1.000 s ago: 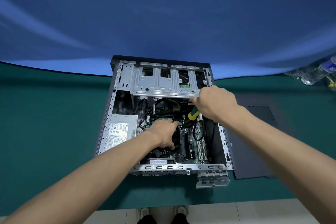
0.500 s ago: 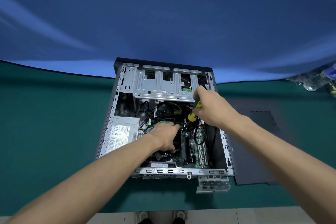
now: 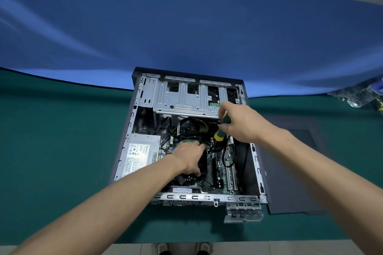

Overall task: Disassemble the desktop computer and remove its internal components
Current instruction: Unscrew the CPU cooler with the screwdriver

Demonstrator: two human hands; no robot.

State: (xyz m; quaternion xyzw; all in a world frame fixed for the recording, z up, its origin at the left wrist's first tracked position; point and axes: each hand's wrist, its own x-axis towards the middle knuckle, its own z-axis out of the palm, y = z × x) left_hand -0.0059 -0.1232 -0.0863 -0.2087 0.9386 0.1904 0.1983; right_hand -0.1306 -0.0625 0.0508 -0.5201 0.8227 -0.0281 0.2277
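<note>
The open computer case [image 3: 251, 151] lies flat on the green table [image 3: 62, 151], so the left hand [image 3: 189, 158] grips the black fan inside it, seemingly to steady it, while the right hand [image 3: 238, 123] clenches a screwdriver [image 3: 221, 130].

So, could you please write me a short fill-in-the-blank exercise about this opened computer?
1. The right hand grips a green-and-yellow-handled ____.
2. The left hand reaches ____ the open grey metal computer case.
3. The silver power supply box sits on the case's ____ side.
4. The detached dark side panel lies ____ of the case.

Missing: screwdriver; inside; left; right
</note>
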